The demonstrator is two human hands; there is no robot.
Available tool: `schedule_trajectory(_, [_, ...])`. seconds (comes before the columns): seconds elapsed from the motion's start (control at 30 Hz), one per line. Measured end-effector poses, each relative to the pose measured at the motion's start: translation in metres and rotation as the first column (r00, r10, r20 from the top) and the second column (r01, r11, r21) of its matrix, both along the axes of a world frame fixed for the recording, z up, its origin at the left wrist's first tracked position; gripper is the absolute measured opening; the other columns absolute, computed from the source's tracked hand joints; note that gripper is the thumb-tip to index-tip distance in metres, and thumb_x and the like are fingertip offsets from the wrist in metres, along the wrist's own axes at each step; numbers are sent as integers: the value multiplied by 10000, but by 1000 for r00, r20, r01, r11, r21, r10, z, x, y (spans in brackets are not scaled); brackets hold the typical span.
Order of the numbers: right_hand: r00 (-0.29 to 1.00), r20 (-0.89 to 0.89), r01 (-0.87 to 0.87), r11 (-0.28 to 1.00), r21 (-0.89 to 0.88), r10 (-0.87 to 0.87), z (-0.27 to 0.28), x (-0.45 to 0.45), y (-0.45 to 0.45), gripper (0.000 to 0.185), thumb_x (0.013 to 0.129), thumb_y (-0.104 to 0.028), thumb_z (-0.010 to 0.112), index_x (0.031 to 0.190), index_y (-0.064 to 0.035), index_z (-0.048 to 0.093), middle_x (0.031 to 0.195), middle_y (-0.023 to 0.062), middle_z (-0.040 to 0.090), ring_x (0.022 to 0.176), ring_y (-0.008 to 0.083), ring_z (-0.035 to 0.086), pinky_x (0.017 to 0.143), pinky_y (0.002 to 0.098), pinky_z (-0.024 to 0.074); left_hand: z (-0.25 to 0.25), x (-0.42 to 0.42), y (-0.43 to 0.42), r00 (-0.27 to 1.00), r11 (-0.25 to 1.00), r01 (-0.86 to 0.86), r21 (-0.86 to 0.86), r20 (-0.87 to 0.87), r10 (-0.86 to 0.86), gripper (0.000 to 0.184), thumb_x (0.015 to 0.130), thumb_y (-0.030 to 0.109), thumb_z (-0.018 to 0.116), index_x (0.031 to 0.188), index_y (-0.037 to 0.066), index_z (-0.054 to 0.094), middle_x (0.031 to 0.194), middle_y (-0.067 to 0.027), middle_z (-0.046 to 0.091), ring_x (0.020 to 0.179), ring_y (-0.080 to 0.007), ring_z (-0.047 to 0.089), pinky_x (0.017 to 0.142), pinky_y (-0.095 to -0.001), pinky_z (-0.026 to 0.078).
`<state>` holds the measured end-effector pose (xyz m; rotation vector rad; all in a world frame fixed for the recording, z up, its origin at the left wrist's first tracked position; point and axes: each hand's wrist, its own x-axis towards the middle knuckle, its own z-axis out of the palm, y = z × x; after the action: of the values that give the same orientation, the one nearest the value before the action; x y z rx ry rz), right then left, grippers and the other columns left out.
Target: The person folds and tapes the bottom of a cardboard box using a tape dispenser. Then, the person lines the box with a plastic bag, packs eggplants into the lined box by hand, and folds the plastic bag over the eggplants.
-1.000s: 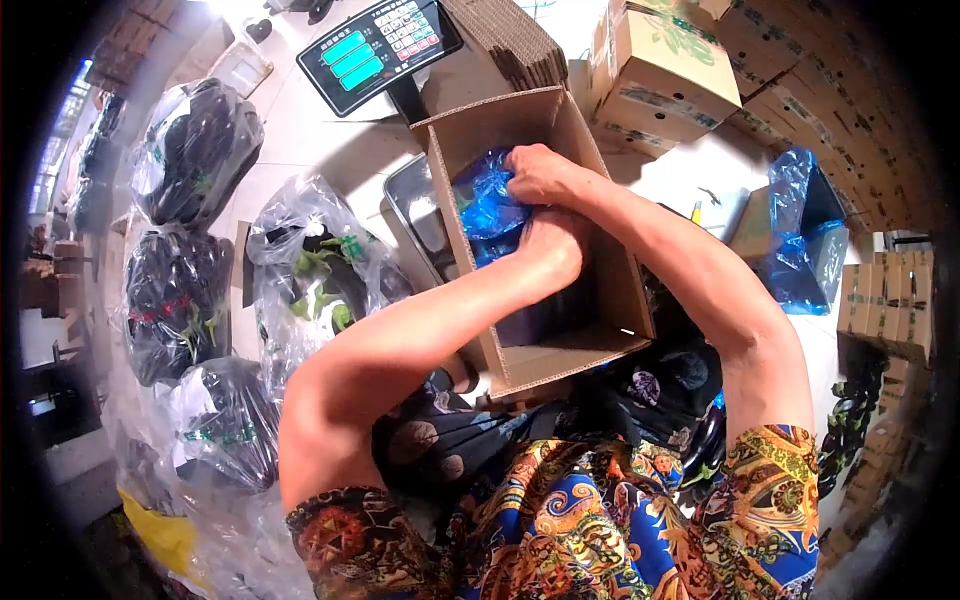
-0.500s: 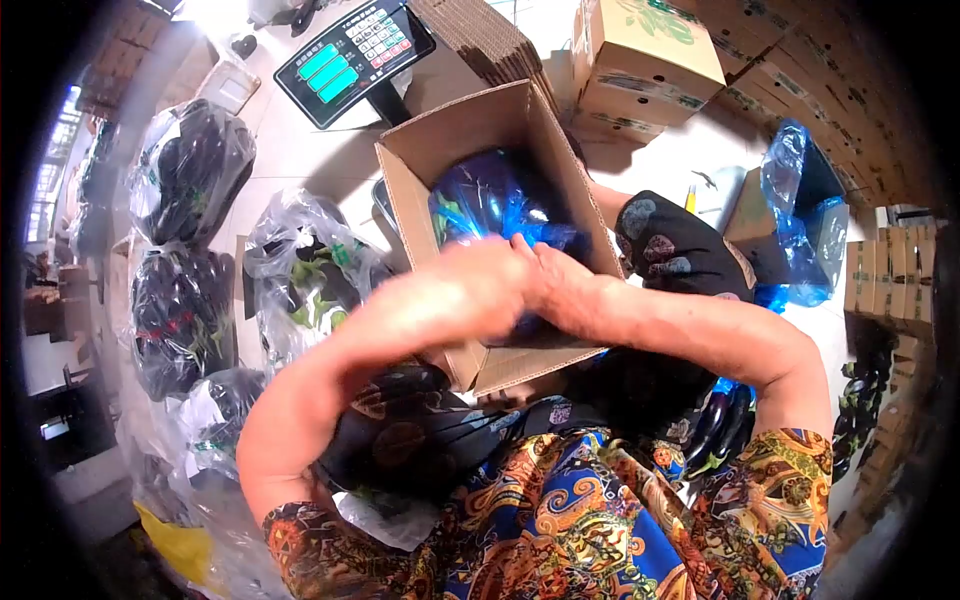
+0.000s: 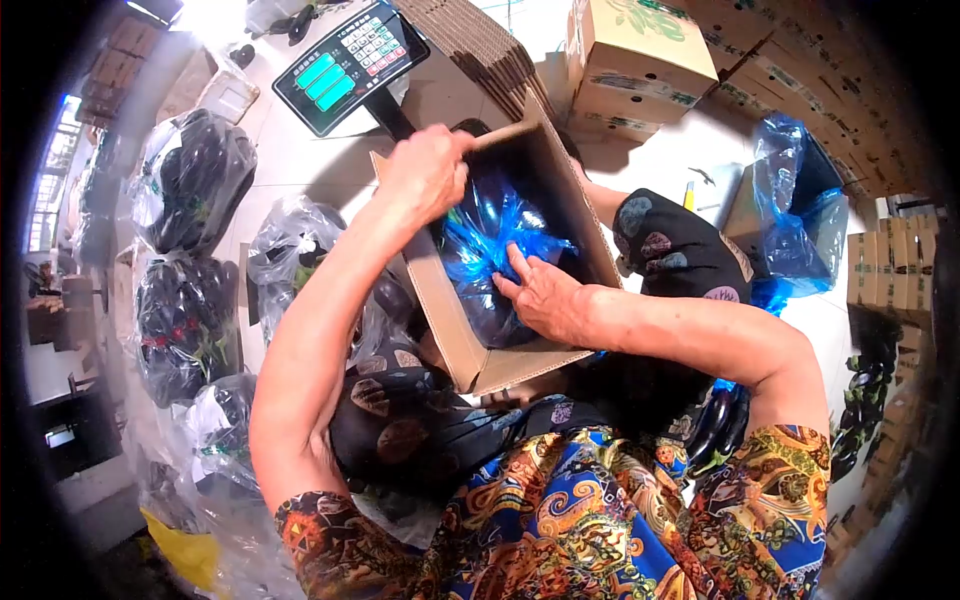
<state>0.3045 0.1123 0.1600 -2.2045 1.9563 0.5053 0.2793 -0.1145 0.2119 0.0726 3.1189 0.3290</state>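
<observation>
An open cardboard box [image 3: 440,315] stands tilted in front of me, holding a blue plastic bag [image 3: 490,240] with dark contents, its top gathered. My left hand [image 3: 430,172] is at the box's far left corner, fingers curled over the far flap's edge. Over the bag, my right hand [image 3: 548,293] has its fingers spread, and two fingertips touch the blue plastic. It holds nothing.
A scale display [image 3: 350,65] and flat stacked cardboard [image 3: 470,45] lie beyond the box. Clear bags of eggplants [image 3: 190,175] line the left. Closed cartons [image 3: 640,60] stand behind, and a box with blue lining [image 3: 790,220] is at right.
Both hands have come apart from over the bag. My left hand has moved up to the far left corner, and my right fingers have spread. The bag's top is now gathered inside the box.
</observation>
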Motion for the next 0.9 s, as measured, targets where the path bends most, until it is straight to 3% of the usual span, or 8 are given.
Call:
schedule_trajectory(0.07, [1000,23,-14,996,82,12,12,-6,-12,288,843,-218,545,1007,-96,748,1354,97,509,1268,453,389,972,428,413,-21,10,5,983,992,110,-54,153,-100,325,814,161,655,1103,32,579,999,-212,571,934,-406,587,800,-478,496])
schedule_trajectory(0.27, [996,-54,-70,996,60,73,3,-1,-11,260,813,-256,590,965,-124,755,1185,85,612,1138,386,502,897,407,418,-45,35,47,999,998,40,-54,27,-39,605,826,368,691,1310,61,498,1310,-334,439,1167,-441,470,973,-471,427])
schedule_trajectory(0.37, [969,-39,-238,962,134,245,24,0,-22,206,815,-248,625,908,-115,751,921,21,710,926,284,628,729,387,441,-49,23,71,989,974,-54,-222,122,83,666,844,329,668,1400,87,391,1271,-326,441,1075,-462,495,884,-488,473])
schedule_trajectory(0.47, [932,93,-359,930,83,352,5,2,-25,161,807,-222,624,826,-118,745,896,42,713,897,233,645,716,392,463,-70,21,84,989,860,-93,-502,50,136,703,815,199,637,1439,109,327,1255,-297,442,1004,-423,499,819,-481,490])
schedule_trajectory(0.6, [837,530,-2,968,251,-136,22,-16,-7,281,746,-128,620,1012,-106,708,890,127,699,970,311,643,950,415,446,-80,33,80,993,894,-112,-433,-74,89,700,791,121,614,1435,109,338,1333,-280,407,1070,-447,465,840,-512,473])
schedule_trajectory(0.67, [616,630,134,851,508,-473,54,-28,-1,447,844,-232,650,1256,-69,590,1028,225,653,1049,388,601,958,432,450,-77,35,77,994,909,-100,-404,-78,75,696,794,113,603,1437,110,337,1378,-272,380,1094,-454,451,849,-522,466])
schedule_trajectory(0.73, [497,768,204,915,348,-403,71,-37,14,559,829,-297,690,1288,-18,534,1192,229,585,1115,389,563,956,446,448,-75,34,80,994,921,-102,-377,-70,81,698,794,109,597,1441,111,334,1420,-264,350,1110,-461,441,855,-530,460])
schedule_trajectory(0.9, [741,622,175,966,188,-256,84,-31,20,665,757,-371,745,1271,-5,537,1236,190,533,1149,389,532,946,451,455,-63,36,80,994,932,-95,-349,22,110,774,765,135,648,1461,125,310,1455,-247,326,1231,-498,379,910,-547,446])
